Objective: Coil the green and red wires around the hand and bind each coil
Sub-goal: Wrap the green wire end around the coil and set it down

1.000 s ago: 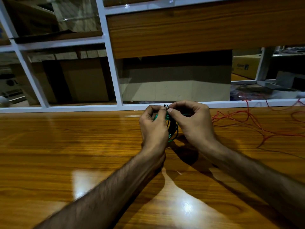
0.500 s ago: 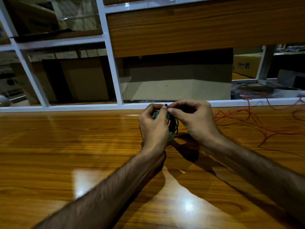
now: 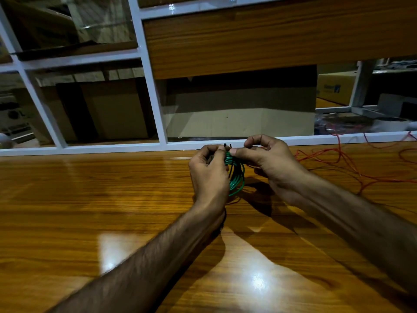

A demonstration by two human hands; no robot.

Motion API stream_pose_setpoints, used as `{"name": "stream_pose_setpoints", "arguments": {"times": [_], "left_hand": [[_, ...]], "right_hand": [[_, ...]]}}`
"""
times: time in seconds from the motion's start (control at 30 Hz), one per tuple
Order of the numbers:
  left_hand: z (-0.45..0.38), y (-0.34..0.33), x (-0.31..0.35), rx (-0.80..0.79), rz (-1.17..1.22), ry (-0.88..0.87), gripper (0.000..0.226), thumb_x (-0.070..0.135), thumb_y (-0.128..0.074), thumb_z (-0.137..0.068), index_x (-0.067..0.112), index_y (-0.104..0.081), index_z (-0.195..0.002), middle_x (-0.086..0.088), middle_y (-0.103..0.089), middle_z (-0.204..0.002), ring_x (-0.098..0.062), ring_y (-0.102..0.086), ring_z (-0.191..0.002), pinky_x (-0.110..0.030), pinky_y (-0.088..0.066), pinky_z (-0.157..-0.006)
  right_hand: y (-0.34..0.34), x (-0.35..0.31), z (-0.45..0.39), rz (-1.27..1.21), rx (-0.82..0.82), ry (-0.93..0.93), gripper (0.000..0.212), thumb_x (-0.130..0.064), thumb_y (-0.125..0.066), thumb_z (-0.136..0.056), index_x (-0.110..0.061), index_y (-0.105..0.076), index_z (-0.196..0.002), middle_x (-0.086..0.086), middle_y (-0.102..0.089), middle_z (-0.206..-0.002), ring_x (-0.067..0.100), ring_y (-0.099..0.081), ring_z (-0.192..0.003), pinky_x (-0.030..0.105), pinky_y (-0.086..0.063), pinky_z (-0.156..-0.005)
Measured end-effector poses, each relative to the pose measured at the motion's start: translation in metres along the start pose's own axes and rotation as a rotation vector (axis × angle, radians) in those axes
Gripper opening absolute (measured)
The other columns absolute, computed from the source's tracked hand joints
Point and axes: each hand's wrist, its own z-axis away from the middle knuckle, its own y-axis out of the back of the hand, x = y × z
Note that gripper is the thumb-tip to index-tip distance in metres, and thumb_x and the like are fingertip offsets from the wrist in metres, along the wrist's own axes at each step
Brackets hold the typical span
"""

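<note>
green wire coil (image 3: 237, 177): bright green loops, darker in shadow near the top
tie ends (image 3: 225, 145): black
red wire (image 3: 343, 159): thin red strands, loose
counter (image 3: 90, 199): glossy orange-brown wood grain, streaked darker, with white glare patches
frame (image 3: 149, 64): white bars
upper panel (image 3: 270, 35): orange-brown wood grain
cardboard boxes (image 3: 237, 114): dull tan-brown
far box (image 3: 334, 89): yellow, with a blue mark

We see the left hand (image 3: 209, 175) and right hand (image 3: 268, 159) pinching the top of the green wire coil (image 3: 237, 175) above the bench (image 3: 90, 199); the loose red wire (image 3: 343, 161) lies to the right.
</note>
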Motion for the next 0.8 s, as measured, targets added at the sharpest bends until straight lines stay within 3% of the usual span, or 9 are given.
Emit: {"name": "stream_pose_setpoints", "arguments": {"times": [0.1, 0.27, 0.37, 0.5, 0.6, 0.7, 0.8], "left_hand": [[0.001, -0.001, 0.001, 0.001, 0.013, 0.015, 0.023, 0.016, -0.058, -0.107, 0.016, -0.072, -0.089, -0.001, -0.07, -0.086, -0.009, -0.064, -0.078, -0.023, -0.053, -0.067], [0.003, -0.001, 0.006, 0.012, 0.018, 0.028, 0.024, 0.018, -0.057, -0.107, 0.018, -0.071, -0.088, -0.003, -0.07, -0.087, -0.011, -0.066, -0.079, -0.018, -0.054, -0.06], [0.003, -0.001, 0.009, 0.006, 0.018, 0.04, 0.022, 0.017, -0.057, -0.107, 0.015, -0.071, -0.091, -0.005, -0.07, -0.088, -0.012, -0.066, -0.079, -0.014, -0.05, -0.053], [0.004, 0.0, 0.01, -0.004, 0.029, 0.037, 0.02, 0.015, -0.06, -0.106, 0.015, -0.072, -0.09, -0.003, -0.071, -0.086, -0.012, -0.067, -0.079, -0.019, -0.054, -0.061], [0.004, 0.0, 0.009, 0.0, 0.053, 0.069, 0.019, 0.015, -0.064, -0.103, 0.018, -0.073, -0.086, -0.005, -0.074, -0.088, -0.016, -0.069, -0.084, -0.032, -0.059, -0.073], [0.004, 0.002, 0.01, 0.008, 0.054, 0.102, 0.015, 0.018, -0.068, -0.101, 0.018, -0.074, -0.087, -0.005, -0.074, -0.09, -0.015, -0.069, -0.084, -0.024, -0.055, -0.062], [0.003, 0.002, 0.012, 0.012, 0.062, 0.119, 0.01, 0.016, -0.07, -0.099, 0.012, -0.074, -0.09, -0.005, -0.073, -0.089, -0.012, -0.068, -0.081, -0.018, -0.052, -0.056]], "right_hand": [[0.0, -0.001, 0.0, -0.007, -0.024, -0.033, 0.03, -0.019, -0.087, -0.076, -0.023, -0.062, -0.092, -0.002, -0.076, -0.085, 0.002, -0.071, -0.072, 0.024, -0.041, -0.063], [0.002, -0.006, 0.0, 0.035, -0.082, -0.043, 0.025, -0.024, -0.088, -0.072, -0.025, -0.07, -0.09, -0.002, -0.079, -0.091, 0.007, -0.072, -0.083, 0.04, -0.037, -0.087], [0.003, -0.006, -0.001, 0.021, -0.114, -0.015, 0.013, -0.017, -0.085, -0.077, -0.02, -0.077, -0.088, 0.0, -0.079, -0.096, 0.007, -0.074, -0.085, 0.037, -0.043, -0.093], [0.004, -0.004, -0.002, 0.016, -0.101, 0.04, 0.011, -0.012, -0.081, -0.081, -0.015, -0.08, -0.092, 0.001, -0.08, -0.098, 0.012, -0.074, -0.098, 0.028, -0.05, -0.088], [0.005, -0.003, -0.002, 0.045, -0.099, 0.068, 0.014, -0.012, -0.08, -0.083, -0.014, -0.079, -0.097, -0.001, -0.08, -0.098, 0.006, -0.074, -0.093, 0.015, -0.049, -0.074], [0.005, -0.003, -0.001, 0.055, -0.088, 0.089, 0.014, -0.011, -0.081, -0.082, -0.013, -0.079, -0.096, -0.001, -0.079, -0.097, 0.001, -0.072, -0.087, 0.007, -0.048, -0.061], [0.004, -0.004, -0.001, 0.063, -0.072, 0.094, 0.016, -0.013, -0.085, -0.078, -0.016, -0.077, -0.092, 0.0, -0.079, -0.095, 0.007, -0.073, -0.09, 0.019, -0.048, -0.071]]}}
